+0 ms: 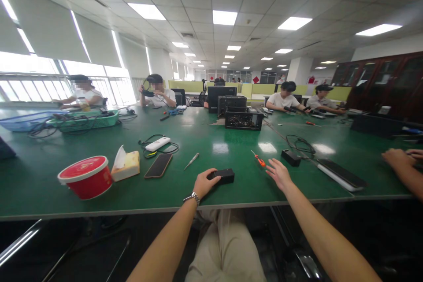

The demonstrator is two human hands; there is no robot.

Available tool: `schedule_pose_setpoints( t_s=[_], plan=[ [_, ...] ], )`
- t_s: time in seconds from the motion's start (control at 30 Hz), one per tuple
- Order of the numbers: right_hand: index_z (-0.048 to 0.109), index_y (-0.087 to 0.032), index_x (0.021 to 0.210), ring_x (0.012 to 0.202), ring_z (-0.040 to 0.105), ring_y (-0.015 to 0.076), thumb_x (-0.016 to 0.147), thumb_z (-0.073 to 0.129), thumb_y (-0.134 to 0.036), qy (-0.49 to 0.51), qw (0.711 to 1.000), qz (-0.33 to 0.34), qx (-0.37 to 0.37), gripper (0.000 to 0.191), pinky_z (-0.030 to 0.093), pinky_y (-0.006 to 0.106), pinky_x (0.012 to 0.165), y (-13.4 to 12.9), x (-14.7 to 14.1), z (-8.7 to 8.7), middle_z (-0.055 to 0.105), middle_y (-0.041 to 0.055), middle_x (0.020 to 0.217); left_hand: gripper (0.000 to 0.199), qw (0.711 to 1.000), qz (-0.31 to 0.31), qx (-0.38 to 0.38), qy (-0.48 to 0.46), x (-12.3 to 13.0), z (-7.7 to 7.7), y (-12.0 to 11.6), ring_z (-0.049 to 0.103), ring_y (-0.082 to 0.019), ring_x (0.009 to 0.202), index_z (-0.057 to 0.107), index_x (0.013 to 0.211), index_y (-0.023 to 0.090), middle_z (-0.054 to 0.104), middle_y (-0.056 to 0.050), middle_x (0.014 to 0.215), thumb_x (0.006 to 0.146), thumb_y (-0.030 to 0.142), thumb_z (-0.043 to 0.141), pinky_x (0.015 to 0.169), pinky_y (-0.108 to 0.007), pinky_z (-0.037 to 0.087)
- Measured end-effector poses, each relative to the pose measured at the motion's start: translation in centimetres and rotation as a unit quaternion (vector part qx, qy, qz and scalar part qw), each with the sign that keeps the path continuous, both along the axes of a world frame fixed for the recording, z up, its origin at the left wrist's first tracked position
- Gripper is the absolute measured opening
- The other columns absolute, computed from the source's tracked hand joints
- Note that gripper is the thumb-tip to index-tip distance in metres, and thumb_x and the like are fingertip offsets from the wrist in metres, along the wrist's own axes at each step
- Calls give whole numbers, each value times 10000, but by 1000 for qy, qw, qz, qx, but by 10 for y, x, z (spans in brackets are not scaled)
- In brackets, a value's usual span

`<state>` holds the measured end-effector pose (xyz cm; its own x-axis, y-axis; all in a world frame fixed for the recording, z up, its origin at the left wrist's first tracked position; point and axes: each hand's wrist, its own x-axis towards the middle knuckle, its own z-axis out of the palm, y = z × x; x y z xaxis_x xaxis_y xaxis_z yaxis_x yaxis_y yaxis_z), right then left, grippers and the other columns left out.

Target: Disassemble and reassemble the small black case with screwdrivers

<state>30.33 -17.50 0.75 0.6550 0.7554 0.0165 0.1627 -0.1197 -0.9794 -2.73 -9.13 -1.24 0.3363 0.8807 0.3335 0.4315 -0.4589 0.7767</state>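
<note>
My left hand (205, 183), with a metal watch at the wrist, grips the left end of a black rectangular box (226, 176) near the front edge of the green table (148, 205). Fingers apart and holding nothing, my right hand (278, 173) is to the right of the box. Just beyond its fingertips lies a screwdriver with an orange handle (260, 161). A second black block (291, 157) sits to the right, beyond that hand. Left of the box is a slim screwdriver with a pale handle (192, 161).
On the left are a red tub (86, 177), a tissue pack (127, 165), a phone (158, 166) and a white power strip (157, 143). A long black-and-white device (340, 174) lies right, near another person's hands (401, 161). Black metal cases (243, 120) stand farther back.
</note>
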Motion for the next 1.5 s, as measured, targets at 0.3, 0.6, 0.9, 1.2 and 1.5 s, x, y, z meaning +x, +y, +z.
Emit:
schedule_pose_setpoints(
  t_s=[0.3,0.6,0.9,1.2,1.5],
  plan=[
    [568,-178,1217,1027,610,213,926,578,-348,-88,995,-45,-32,337,528,425,859,-8,25,-29,588,85,1226,374,1000,2,8,11,-1,-2,0,673,-237,918,722,1049,191,737,-48,1012,746,410,695,877,-321,522],
    [584,-175,1189,1001,618,205,926,577,-351,-168,984,63,-24,317,533,414,847,-1,-30,-48,604,78,1196,323,990,124,26,67,-10,4,15,647,-213,984,657,1140,172,674,-85,1137,883,339,557,909,-302,501],
    [594,-172,1167,985,622,201,928,573,-356,-165,984,72,-12,302,534,405,840,-7,-33,-48,613,73,1174,172,945,245,-62,206,-72,21,64,568,-340,1132,658,999,136,619,-156,1143,864,242,642,926,-475,472],
    [592,-172,1175,997,617,208,924,581,-350,-44,995,78,53,308,534,405,839,-4,-44,-49,606,73,1190,274,979,141,-57,133,-40,40,58,636,-238,913,641,1082,94,649,-88,1077,949,310,538,763,-361,542],
    [566,-158,1189,799,637,146,944,546,-385,171,959,185,128,335,556,317,680,9,-98,-40,636,54,1037,169,989,-50,120,71,16,42,-19,582,-198,798,682,769,183,673,-33,790,849,300,590,758,-297,440]
  ],
)
